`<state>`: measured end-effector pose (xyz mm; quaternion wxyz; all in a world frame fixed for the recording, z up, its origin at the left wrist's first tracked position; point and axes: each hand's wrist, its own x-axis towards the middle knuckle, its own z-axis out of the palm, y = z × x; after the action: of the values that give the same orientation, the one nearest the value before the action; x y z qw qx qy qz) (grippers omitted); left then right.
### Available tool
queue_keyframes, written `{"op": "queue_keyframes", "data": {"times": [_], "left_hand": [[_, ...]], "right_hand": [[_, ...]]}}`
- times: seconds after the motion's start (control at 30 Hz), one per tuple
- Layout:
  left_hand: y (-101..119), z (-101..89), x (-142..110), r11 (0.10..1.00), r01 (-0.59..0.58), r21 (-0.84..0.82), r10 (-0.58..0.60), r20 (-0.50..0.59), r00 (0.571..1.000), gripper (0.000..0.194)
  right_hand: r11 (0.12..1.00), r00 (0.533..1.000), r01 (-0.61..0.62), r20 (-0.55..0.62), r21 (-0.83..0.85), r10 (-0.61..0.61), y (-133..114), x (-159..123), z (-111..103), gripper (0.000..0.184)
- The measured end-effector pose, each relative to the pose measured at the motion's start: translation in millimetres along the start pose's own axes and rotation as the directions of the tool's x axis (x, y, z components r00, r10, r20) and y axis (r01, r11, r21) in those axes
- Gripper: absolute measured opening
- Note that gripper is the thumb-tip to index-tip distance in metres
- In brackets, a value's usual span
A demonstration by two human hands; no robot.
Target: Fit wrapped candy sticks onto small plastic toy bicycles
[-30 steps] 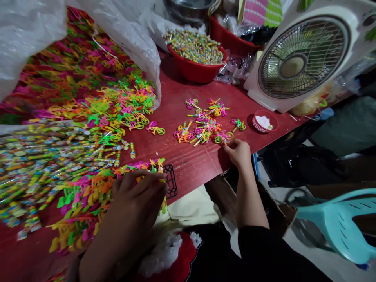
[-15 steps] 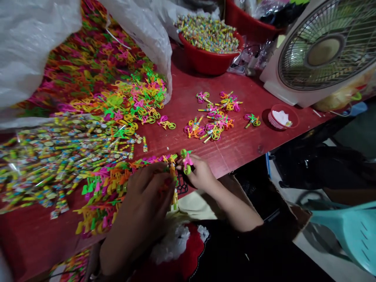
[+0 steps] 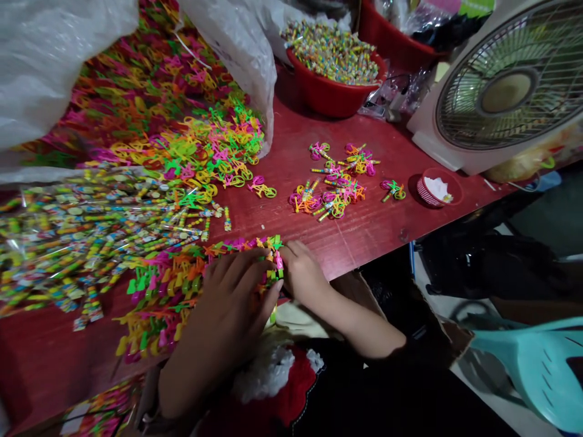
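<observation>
My left hand (image 3: 239,291) and my right hand (image 3: 303,273) meet at the near edge of the red table (image 3: 355,233). Between their fingertips sits a small pink and green plastic bicycle toy (image 3: 276,262); both hands pinch it. The left hand also rests on a row of bright plastic bicycle toys (image 3: 168,291) laid along the table edge. A small group of toys with wrapped candy sticks (image 3: 334,185) lies further out on the table, beyond my right hand.
A heap of wrapped candy sticks (image 3: 82,237) lies left, a clear bag of plastic bicycles (image 3: 136,85) behind it. A red bowl of candies (image 3: 334,60), a white fan (image 3: 505,85) and a small red dish (image 3: 435,189) stand at the back right. A teal chair (image 3: 537,370) is beside me.
My right hand came back from the toy group on the table carrying a small bicycle toy and has joined my left hand at the table edge. The view shifted slightly left.
</observation>
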<state>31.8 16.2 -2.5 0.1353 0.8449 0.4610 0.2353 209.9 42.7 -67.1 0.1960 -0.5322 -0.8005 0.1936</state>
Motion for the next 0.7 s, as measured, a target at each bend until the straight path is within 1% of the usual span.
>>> {"op": "queue_keyframes", "data": {"times": [0.1,0.2,0.27,0.37,0.47,0.5,0.57,0.63,0.7], "left_hand": [[0.4,1.2,0.5,0.999,0.002,0.036,-0.003,0.012,1.0,0.025],[0.5,3.2,0.6,0.998,-0.01,0.064,0.009,0.008,1.0,0.028],[0.5,4.2,-0.4,0.997,-0.022,0.074,0.022,-0.007,1.0,0.03],[0.4,4.0,-3.5,0.996,-0.032,0.08,0.035,-0.034,0.999,0.03],[0.0,1.5,-6.5,0.997,-0.055,0.061,0.058,-0.037,0.998,0.017],[-0.1,0.5,-7.0,0.997,-0.063,0.048,0.064,-0.03,0.997,0.013],[-0.3,-1.2,-7.0,0.998,-0.067,0.019,0.067,-0.017,0.998,0.008],[-0.1,-2.0,-5.8,0.998,-0.056,0.006,0.056,-0.016,0.998,0.009],[0.3,-1.7,-4.0,0.999,-0.045,0.009,0.045,-0.014,0.999,0.01]], "right_hand": [[0.999,1.0,0.012,0.006,-0.039,-0.012,-0.4,1.1,0.1,0.013],[1.0,0.999,0.027,-0.023,0.008,-0.026,4.8,0.8,5.2,0.015],[0.992,0.998,0.02,-0.065,0.123,-0.012,11.6,0.4,10.4,0.014],[0.941,0.99,0.049,-0.141,0.334,-0.002,22.5,1.1,16.8,0.016],[0.89,0.98,0.12,-0.194,0.441,-0.037,28.8,3.0,19.6,0.016],[0.882,0.979,0.126,-0.202,0.454,-0.036,29.5,3.7,20.0,0.016],[0.881,0.98,0.099,-0.198,0.462,-0.006,29.7,4.8,20.4,0.017],[0.896,0.983,0.052,-0.182,0.441,0.032,28.6,5.2,20.6,0.017],[0.919,0.984,0.034,-0.174,0.393,0.038,26.5,4.8,21.1,0.016]]}}
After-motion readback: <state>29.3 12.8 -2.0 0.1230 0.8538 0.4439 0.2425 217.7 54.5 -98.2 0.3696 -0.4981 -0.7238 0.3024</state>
